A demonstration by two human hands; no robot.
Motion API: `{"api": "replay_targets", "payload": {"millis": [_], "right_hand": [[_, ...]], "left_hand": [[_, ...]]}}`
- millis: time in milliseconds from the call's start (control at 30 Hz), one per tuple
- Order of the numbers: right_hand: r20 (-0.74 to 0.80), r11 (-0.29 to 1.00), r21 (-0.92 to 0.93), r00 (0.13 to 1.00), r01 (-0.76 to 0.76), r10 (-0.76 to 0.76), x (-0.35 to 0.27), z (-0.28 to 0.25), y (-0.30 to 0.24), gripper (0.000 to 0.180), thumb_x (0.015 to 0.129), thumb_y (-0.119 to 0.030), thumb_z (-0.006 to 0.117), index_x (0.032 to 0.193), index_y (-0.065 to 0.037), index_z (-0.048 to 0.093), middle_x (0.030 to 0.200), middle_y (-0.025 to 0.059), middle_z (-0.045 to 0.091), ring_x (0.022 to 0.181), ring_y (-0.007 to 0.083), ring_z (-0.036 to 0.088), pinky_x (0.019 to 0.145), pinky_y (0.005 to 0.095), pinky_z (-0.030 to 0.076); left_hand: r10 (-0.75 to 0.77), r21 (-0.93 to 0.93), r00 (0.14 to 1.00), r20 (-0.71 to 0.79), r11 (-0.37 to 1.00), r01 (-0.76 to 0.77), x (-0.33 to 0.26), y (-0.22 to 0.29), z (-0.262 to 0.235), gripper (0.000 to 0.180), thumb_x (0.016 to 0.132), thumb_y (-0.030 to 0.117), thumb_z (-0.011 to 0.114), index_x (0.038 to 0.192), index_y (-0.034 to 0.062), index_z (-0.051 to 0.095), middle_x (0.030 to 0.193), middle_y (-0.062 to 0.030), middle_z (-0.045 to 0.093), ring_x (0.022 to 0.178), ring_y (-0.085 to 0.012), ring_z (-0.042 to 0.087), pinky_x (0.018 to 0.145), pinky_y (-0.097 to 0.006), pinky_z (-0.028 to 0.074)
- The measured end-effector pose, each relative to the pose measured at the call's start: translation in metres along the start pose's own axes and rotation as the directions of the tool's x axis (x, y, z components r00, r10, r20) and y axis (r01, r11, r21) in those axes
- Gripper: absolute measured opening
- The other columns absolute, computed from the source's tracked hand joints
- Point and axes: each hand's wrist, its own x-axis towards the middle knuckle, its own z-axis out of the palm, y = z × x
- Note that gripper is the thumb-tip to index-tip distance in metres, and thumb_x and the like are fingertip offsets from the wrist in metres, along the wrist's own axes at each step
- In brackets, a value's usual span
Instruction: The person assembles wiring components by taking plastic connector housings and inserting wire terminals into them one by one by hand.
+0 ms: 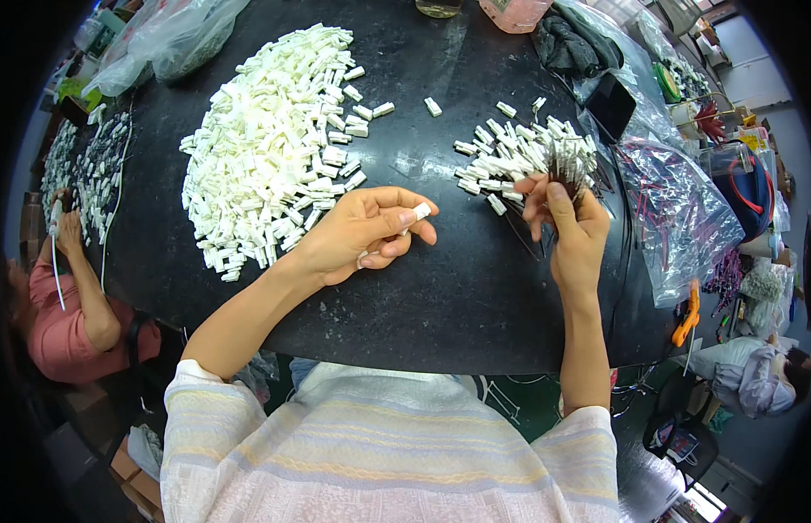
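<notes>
My left hand [349, 234] is closed, pinching a small white plastic connector housing [421, 211] between thumb and forefinger. Another white piece [364, 260] shows at its curled lower fingers. A bundle of thin dark wires [566, 166] is gripped in my right hand [582, 228], its many fine ends fanning upward. Beside the left hand spreads a large heap of white connector housings [257, 148]. A smaller heap of white connectors [501, 157] lies just beyond the right hand, with dark wires trailing among them.
The black tabletop [405, 322] carries a dark phone [610, 106] at the right, near a clear plastic bag [676, 227] and an orange-handled tool [687, 315]. Another plastic bag [170, 44] lies far left. One person [83, 322] works at left; another [754, 375] is at right.
</notes>
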Motion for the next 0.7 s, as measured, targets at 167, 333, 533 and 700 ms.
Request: {"api": "replay_targets", "payload": {"millis": [167, 333, 533, 700], "right_hand": [[0.292, 0.957, 0.149, 0.935, -0.251, 0.2, -0.011, 0.015, -0.004, 0.021, 0.09, -0.013, 0.045, 0.088, 0.004, 0.057, 0.082, 0.0107, 0.062, 0.057, 0.0062, 0.049, 0.045, 0.0177, 0.039], [0.366, 0.956, 0.085, 0.901, -0.279, 0.231, -0.013, 0.015, -0.006, 0.021, 0.089, -0.014, 0.045, 0.091, 0.003, 0.058, 0.073, 0.0077, 0.061, 0.05, 0.0054, 0.046, 0.045, 0.0169, 0.036], [-0.215, 0.953, -0.3, 0.969, 0.052, -0.12, 0.005, -0.021, -0.014, 0.018, 0.09, -0.015, 0.045, 0.088, 0.0, 0.057, 0.063, 0.0028, 0.056, 0.046, 0.0023, 0.038, 0.041, 0.0171, 0.028], [0.183, 0.97, 0.147, 0.969, -0.195, 0.167, -0.017, 0.017, -0.014, 0.015, 0.089, -0.013, 0.048, 0.086, 0.0, 0.055, 0.069, 0.0056, 0.058, 0.047, 0.0032, 0.039, 0.041, 0.0173, 0.029]], "left_hand": [[0.057, -0.067, 0.994, 0.094, 0.996, -0.051, -0.001, 0.0, 0.01, 0.044, 0.088, 0.012, 0.049, 0.126, -0.0036, 0.034, 0.085, -0.0141, 0.057, 0.05, -0.0019, 0.039, 0.036, -0.013, 0.027], [-0.003, -0.002, 0.996, 0.089, 1.0, 0.003, 0.003, -0.003, 0.008, 0.046, 0.087, 0.009, 0.049, 0.128, 0.0003, 0.032, 0.086, -0.0143, 0.058, 0.051, -0.0029, 0.039, 0.038, -0.013, 0.027], [0.043, 0.138, 0.999, -0.006, 0.99, -0.041, -0.001, -0.001, 0.013, 0.028, 0.087, 0.007, 0.049, 0.112, -0.0046, 0.044, 0.087, -0.0167, 0.058, 0.05, -0.0034, 0.039, 0.037, -0.014, 0.026], [-0.02, -0.011, 1.0, -0.025, 1.0, 0.019, 0.002, -0.004, 0.002, 0.018, 0.088, 0.009, 0.048, 0.101, -0.0042, 0.048, 0.083, -0.0162, 0.058, 0.049, -0.0034, 0.039, 0.035, -0.014, 0.027]]}}
